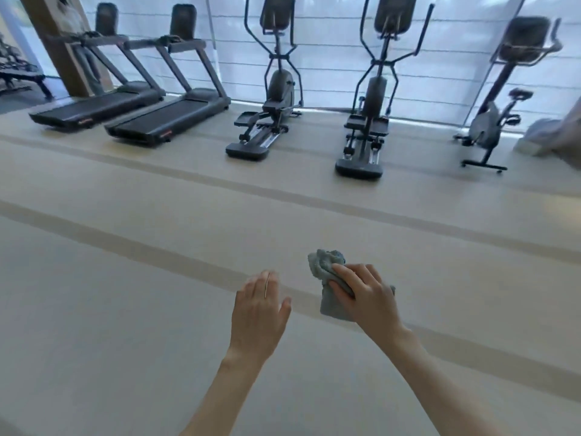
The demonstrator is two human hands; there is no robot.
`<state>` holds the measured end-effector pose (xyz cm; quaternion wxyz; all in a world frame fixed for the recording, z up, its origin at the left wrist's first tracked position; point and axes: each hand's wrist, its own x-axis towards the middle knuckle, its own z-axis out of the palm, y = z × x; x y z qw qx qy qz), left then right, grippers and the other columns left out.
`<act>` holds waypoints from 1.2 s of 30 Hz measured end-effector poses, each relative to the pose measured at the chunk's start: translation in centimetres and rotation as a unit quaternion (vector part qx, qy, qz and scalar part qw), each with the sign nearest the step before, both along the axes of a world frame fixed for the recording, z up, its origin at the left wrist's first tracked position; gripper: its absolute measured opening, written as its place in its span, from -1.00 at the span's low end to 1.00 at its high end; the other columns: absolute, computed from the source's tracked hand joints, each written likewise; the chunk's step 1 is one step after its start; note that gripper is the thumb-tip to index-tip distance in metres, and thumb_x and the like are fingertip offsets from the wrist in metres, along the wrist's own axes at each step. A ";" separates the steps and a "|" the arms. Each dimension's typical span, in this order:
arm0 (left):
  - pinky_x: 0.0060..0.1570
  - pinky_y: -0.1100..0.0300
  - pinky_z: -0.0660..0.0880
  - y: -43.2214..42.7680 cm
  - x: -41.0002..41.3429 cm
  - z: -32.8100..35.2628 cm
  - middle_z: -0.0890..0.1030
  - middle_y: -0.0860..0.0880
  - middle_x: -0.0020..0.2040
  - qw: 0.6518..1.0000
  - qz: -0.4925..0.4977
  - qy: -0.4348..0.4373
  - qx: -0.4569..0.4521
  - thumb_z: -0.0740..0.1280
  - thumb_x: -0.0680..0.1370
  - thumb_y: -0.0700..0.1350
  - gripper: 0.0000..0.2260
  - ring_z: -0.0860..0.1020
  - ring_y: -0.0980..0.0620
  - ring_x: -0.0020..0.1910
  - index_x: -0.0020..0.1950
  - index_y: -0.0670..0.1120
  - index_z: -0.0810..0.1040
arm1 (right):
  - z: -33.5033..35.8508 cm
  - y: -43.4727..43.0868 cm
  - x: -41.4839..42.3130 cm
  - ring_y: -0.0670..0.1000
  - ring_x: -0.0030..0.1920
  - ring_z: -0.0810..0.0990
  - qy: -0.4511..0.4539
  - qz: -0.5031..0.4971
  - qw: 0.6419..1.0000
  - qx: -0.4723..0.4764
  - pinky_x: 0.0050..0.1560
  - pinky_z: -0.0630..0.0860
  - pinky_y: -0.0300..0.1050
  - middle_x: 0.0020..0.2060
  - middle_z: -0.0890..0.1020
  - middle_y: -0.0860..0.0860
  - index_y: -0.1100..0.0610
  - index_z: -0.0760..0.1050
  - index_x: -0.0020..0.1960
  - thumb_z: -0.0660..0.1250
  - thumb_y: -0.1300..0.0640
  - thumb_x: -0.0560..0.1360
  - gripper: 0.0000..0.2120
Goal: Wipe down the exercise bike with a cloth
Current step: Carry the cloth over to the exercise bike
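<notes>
A grey exercise bike (490, 121) stands at the far right of a row of machines by the window, several steps away from me. My right hand (364, 294) is held out low in front of me, shut on a crumpled blue-grey cloth (327, 269). My left hand (261, 306) hovers beside it, palm down, fingers held loosely together, holding nothing. Both hands are far from the bike, over bare floor.
Two treadmills (132, 114) stand at the back left and two ellipticals (270, 121) (364, 130) in the middle of the row. A person (81, 42) stands behind a wooden pillar at the far left. A blurred pale object (553, 133) sits at the right edge. Beige striped floor (157, 309) stretches between me and the machines.
</notes>
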<state>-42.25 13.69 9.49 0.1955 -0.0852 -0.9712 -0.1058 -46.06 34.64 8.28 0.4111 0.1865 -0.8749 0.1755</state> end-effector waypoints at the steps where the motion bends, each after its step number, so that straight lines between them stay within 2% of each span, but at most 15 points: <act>1: 0.00 -0.03 0.56 1.4 -0.6 0.0 0.61 -0.21 0.12 1.000 -0.014 0.003 0.000 0.52 0.36 -0.09 -0.53 0.60 -0.19 0.04 0.19 -0.27 0.55 | 0.1 1.5 -0.1 0.09 -0.22 0.61 0.002 -0.013 1.000 -0.001 -0.31 0.57 -0.13 -0.18 0.66 0.02 0.13 0.64 -0.03 0.50 0.11 0.37 -0.80; 9: 0.00 -0.03 0.55 15.5 -6.4 0.0 0.61 -0.20 0.12 0.995 -0.091 0.030 -0.009 0.52 0.36 -0.06 -0.53 0.61 -0.19 0.00 0.19 -0.25 0.56 | 0.4 15.3 -2.3 0.11 -0.22 0.61 0.006 -0.089 0.996 -0.002 -0.29 0.58 -0.08 -0.17 0.66 0.04 0.16 0.65 -0.02 0.53 0.13 0.34 -0.77; 21: 0.04 -0.02 0.54 38.6 -17.3 0.3 0.62 -0.19 0.11 0.988 -0.140 0.062 0.011 0.52 0.36 -0.07 -0.55 0.61 -0.18 0.02 0.18 -0.24 0.58 | 0.5 37.4 -11.0 0.12 -0.23 0.60 0.007 -0.128 0.992 -0.019 -0.27 0.58 -0.08 -0.16 0.66 0.05 0.18 0.65 0.00 0.54 0.17 0.32 -0.74; 29: 0.07 -0.03 0.53 47.7 -24.9 -0.3 0.61 -0.19 0.12 0.983 -0.175 0.061 0.002 0.50 0.39 -0.06 -0.55 0.60 -0.17 0.05 0.20 -0.24 0.56 | 0.0 46.1 -17.0 0.13 -0.21 0.61 -0.015 -0.162 0.986 -0.028 -0.27 0.59 -0.06 -0.16 0.66 0.04 0.17 0.64 0.00 0.54 0.17 0.33 -0.74; 36: 0.08 -0.04 0.53 54.5 -36.7 -0.7 0.60 -0.20 0.15 0.978 -0.198 0.066 0.004 0.50 0.40 -0.07 -0.55 0.60 -0.19 0.06 0.21 -0.25 0.55 | -0.4 52.7 -27.1 0.13 -0.21 0.61 -0.008 -0.194 0.981 -0.025 -0.26 0.59 -0.07 -0.15 0.66 0.05 0.18 0.65 0.00 0.55 0.17 0.31 -0.73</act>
